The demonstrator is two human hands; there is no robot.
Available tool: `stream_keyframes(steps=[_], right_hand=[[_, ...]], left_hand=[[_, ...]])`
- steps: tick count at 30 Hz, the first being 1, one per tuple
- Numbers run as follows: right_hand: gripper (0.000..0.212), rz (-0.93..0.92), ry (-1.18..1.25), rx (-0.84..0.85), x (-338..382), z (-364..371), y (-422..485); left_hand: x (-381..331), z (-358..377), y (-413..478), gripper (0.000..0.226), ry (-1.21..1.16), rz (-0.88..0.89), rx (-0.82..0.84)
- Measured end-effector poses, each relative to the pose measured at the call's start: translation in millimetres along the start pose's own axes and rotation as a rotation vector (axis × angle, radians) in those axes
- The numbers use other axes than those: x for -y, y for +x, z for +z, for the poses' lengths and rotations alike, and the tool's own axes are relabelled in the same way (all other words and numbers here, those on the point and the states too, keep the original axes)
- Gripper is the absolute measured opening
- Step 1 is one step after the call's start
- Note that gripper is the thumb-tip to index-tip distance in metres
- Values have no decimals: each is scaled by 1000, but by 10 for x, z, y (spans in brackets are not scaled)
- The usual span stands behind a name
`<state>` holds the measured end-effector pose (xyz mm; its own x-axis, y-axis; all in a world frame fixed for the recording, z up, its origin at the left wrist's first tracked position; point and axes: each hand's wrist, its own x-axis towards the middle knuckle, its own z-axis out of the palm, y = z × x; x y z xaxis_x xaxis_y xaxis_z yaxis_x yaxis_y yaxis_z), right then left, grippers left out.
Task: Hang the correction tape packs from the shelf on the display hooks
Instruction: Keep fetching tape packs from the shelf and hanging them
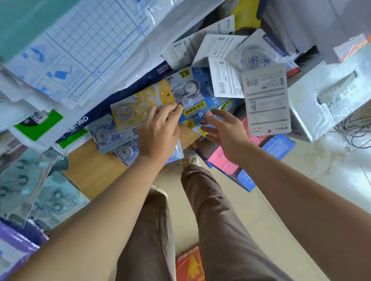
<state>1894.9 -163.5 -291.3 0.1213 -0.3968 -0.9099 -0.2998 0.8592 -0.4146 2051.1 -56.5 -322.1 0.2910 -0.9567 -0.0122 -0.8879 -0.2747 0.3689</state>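
Close to us, our left hand (158,130) curls its fingers (170,111) on the edge of a yellow pack (140,106) in the middle of the frame. Our right hand (224,131) is just beside it, spread wide and holding nothing. Farther up, many correction tape packs (224,68) lie heaped on the shelf (92,169). We see no hooks, so we think the job has barely begun.
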Motion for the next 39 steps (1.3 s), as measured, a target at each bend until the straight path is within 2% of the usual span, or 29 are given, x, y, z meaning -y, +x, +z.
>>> stream_keyframes(steps=[3,6,11,13,17,19,23,28,30,32,35,36,39], right_hand=[[38,54,193,11,44,111,-2],[23,81,309,-16,49,220,-46],[19,31,256,-49,-29,196,-274],[10,-3,207,-71,-72,74,-381],[6,-25,150,-112,-145,-234,-558],[3,-39,125,-143,-162,-366,-616],[10,-68,76,-181,-193,-568,-653],[9,-92,44,-190,-228,-696,-643],[10,-100,44,-195,-237,-698,-640],[11,-115,48,-201,-250,-681,-636],[13,-121,57,-215,-279,-640,-630],[14,-114,58,-221,-297,-631,-626],[20,-93,63,-219,-346,-612,-623]], left_hand=[[-29,-79,-122,45,-59,-1,-28],[-45,-165,-285,45,-83,3,32],[93,-230,-433,58,-39,-16,200],[192,-216,-437,60,31,-47,273],[315,-216,-314,61,82,-273,376],[250,-235,-205,57,72,-313,350],[40,-177,85,54,-3,-229,291],[-133,16,467,91,-27,-171,461],[-125,46,554,97,15,-161,480],[-87,32,585,86,-14,-159,453],[-33,-18,561,53,-91,-119,352],[-24,-41,545,53,-81,-122,351],[-22,-69,521,76,-20,-184,424]])
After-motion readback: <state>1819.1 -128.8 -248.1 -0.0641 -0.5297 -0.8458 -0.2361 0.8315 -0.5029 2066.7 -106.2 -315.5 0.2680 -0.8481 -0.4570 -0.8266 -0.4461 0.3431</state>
